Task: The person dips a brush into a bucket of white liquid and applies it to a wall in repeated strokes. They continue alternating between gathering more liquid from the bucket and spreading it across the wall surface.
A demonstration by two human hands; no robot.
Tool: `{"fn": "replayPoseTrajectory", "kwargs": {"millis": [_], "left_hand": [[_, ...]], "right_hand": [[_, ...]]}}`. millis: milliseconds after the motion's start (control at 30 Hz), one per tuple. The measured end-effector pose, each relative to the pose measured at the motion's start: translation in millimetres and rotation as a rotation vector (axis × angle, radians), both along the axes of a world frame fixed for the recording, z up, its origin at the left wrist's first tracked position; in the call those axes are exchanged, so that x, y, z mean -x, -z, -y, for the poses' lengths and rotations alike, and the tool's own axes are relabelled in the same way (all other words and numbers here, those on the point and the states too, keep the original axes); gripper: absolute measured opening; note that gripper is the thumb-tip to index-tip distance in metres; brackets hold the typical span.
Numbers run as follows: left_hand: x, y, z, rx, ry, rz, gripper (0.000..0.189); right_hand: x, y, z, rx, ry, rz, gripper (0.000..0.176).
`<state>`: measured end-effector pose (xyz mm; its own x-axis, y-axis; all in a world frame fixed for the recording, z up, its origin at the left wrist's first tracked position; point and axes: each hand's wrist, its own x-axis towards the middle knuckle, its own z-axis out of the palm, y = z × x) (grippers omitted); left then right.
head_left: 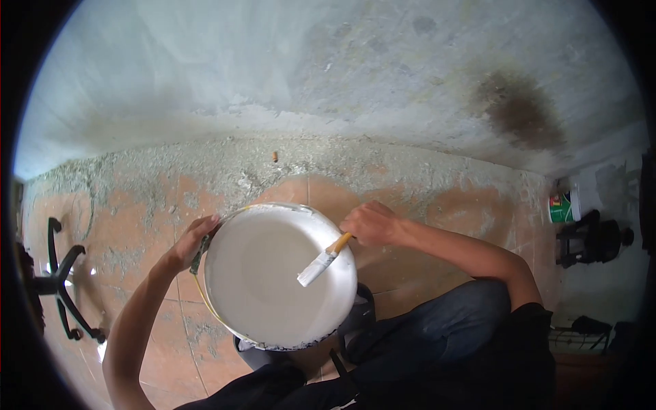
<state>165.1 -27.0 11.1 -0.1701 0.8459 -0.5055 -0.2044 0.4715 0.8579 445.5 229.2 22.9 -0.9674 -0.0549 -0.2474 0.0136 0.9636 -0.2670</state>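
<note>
A round white bucket (280,273) of pale, whitish liquid stands between the person's legs, a yellowish wire handle hanging along its left side. My right hand (371,223) is closed round the yellow handle of a paintbrush (318,265). The white-coated bristles point down and left over the bucket's right part; whether they touch the liquid I cannot tell. At the bucket's upper left rim is my left hand (194,240), its fingers closed round the dark grip of the wire handle beside the rim.
Ahead rises a grey wall (383,75) with a dark brown stain. Scraped debris covers the tiled floor (137,225) along its foot. A black wheeled chair base (63,280) is at left; a green and white tub (564,206) and a black object (593,238) are at right.
</note>
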Motion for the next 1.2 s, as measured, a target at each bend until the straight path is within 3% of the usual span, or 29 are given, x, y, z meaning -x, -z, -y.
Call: {"fn": "replayPoseTrajectory", "kwargs": {"millis": [33, 100, 167, 233, 433, 467, 500, 600, 733, 800, 933, 1000, 1033, 1067, 1133, 1200], "left_hand": [[-1, 3, 4, -0.007, 0.018, -0.002, 0.047], [1, 15, 11, -0.135, -0.042, -0.245, 0.044], [-1, 29, 7, 0.037, -0.186, -0.185, 0.045], [-1, 33, 9, -0.14, -0.11, -0.426, 0.049], [4, 41, 13, -0.153, -0.153, -0.583, 0.059], [5, 41, 13, -0.057, -0.128, -0.669, 0.06], [8, 37, 14, 0.047, -0.105, -0.761, 0.061], [-6, -1, 4, 0.052, 0.021, -0.888, 0.061], [-1, -3, 8, 0.07, 0.048, -0.875, 0.058], [-5, -8, 11, 0.115, 0.077, -0.719, 0.053], [10, 2, 22, 0.118, 0.064, -0.504, 0.043], [22, 1, 28, 0.184, 0.234, -0.429, 0.033], [21, -6, 25, 0.189, 0.214, -0.38, 0.028], [24, -12, 24, 0.213, 0.193, -0.381, 0.028], [33, -22, 18, 0.329, 0.476, -0.521, 0.031], [36, -27, 13, 0.362, 0.499, -0.553, 0.032]], "right_hand": [[1, 0, -1, -0.009, -0.015, 0.026, 0.005], [2, 1, 0, -0.033, 0.0, 0.055, 0.005], [4, -2, -2, -0.02, -0.073, 0.051, 0.006], [2, 13, -5, -0.036, -0.101, 0.004, 0.006], [5, 1, -4, -0.048, -0.077, -0.014, 0.006], [5, -3, -4, -0.063, -0.083, -0.009, 0.006], [4, -4, -1, -0.07, -0.092, -0.008, 0.005], [5, -2, -2, -0.065, -0.112, -0.082, 0.002], [20, -10, -6, -0.155, -0.2, -0.057, 0.002], [25, -13, -3, -0.222, -0.257, 0.002, 0.002], [26, -18, -12, -0.097, -0.212, -0.029, 0.004], [23, -18, -11, -0.096, -0.179, 0.014, 0.003], [24, -17, -11, -0.08, -0.2, 0.003, 0.003], [23, -15, -11, -0.088, -0.184, 0.039, 0.004], [21, -13, -10, -0.085, -0.186, 0.074, 0.004], [21, -12, -10, -0.083, -0.123, 0.113, 0.005]]}}
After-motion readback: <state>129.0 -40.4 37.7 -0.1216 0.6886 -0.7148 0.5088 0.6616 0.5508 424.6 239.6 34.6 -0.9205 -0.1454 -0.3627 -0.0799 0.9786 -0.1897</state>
